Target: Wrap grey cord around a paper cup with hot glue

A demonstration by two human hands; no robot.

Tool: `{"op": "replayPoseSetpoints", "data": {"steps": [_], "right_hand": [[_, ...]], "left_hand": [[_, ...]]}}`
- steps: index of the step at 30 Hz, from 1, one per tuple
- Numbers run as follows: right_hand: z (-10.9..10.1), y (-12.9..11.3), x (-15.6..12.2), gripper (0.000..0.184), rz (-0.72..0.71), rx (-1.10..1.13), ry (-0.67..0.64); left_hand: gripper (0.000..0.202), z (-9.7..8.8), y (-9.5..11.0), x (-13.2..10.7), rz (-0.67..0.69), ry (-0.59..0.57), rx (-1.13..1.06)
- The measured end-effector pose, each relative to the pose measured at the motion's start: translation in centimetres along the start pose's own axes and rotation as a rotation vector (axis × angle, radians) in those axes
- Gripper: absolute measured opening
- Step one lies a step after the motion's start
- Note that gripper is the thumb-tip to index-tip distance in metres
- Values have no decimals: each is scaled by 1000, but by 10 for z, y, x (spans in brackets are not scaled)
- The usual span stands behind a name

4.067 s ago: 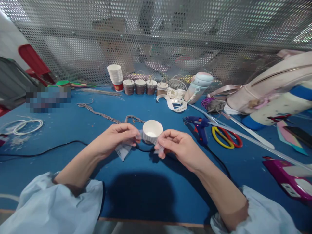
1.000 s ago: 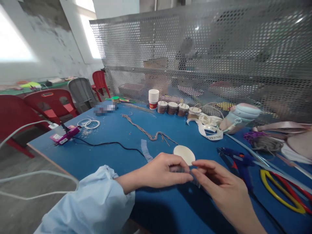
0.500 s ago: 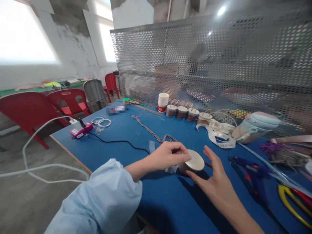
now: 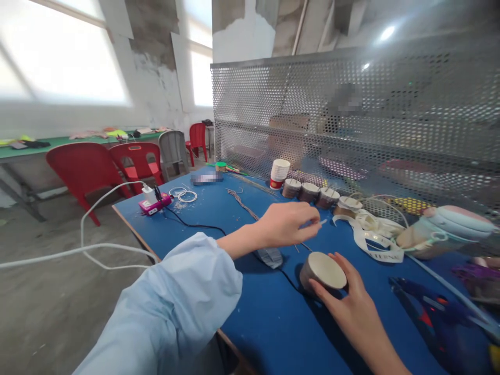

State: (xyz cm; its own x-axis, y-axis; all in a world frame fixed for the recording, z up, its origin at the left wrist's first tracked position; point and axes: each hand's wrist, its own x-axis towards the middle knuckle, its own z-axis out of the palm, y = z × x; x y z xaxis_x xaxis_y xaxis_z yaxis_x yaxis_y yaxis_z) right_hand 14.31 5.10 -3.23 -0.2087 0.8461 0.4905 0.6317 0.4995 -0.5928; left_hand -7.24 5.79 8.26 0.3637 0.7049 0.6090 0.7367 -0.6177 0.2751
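Observation:
A short round cup [image 4: 326, 270] with a cream disc on top and a grey-brown side is on the blue table. My right hand [image 4: 351, 299] is closed around its right side, thumb in front and fingers behind. My left hand [image 4: 289, 224] is raised beyond the cup, apart from it. Thumb and fingers are pinched on a small whitish strip [image 4: 323, 222], too small to name surely. Beneath the left hand lies a grey flat piece [image 4: 270, 257], partly hidden by the wrist. Twisted brown cords [image 4: 244, 204] run behind that hand.
A row of similar wrapped cups [image 4: 310, 192] stands near the mesh screen [image 4: 250, 99], beside stacked paper cups [image 4: 280, 172]. White ribbon [image 4: 385, 252] and a light-coloured tumbler [image 4: 441, 232] are right of them. A blue glue gun [image 4: 441, 312] lies right. A purple power strip [image 4: 155, 204] sits left, its black cable crossing the table.
My left hand has lifted off the cup's top and moved away from it, pinching the whitish strip. My right hand has closed on the cup. The view has swung left.

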Motion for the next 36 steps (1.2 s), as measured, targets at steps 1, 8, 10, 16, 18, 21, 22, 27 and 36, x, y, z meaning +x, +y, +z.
{"op": "replayPoseSetpoints", "data": {"steps": [1,8,10,16,18,21,22,27,36], "right_hand": [[2,3,0,67,-4,13,-6],[-15,-9,-1,66,95,180,5],[-26,-22,-1,56,88,302,50],[-50,-45,-11,34,45,401,55],[-53,-45,-14,26,82,317,70],[-54,-44,-17,22,143,207,98],[-54,-44,-17,22,158,183,96],[-53,-48,-17,20,138,137,49],[-49,-61,-16,9,-102,138,88]], "left_hand": [[19,7,2,-2,-2,-35,-27],[14,33,27,-20,-88,-186,-423],[16,26,36,-20,-128,-219,-532],[12,13,49,-17,-7,-307,-714],[13,15,49,-17,-8,-329,-721],[17,20,46,-20,-59,-338,-744],[17,22,46,-22,-86,-333,-760],[14,29,46,-37,-303,-270,-825],[10,36,44,-51,-299,-137,-709]]}}
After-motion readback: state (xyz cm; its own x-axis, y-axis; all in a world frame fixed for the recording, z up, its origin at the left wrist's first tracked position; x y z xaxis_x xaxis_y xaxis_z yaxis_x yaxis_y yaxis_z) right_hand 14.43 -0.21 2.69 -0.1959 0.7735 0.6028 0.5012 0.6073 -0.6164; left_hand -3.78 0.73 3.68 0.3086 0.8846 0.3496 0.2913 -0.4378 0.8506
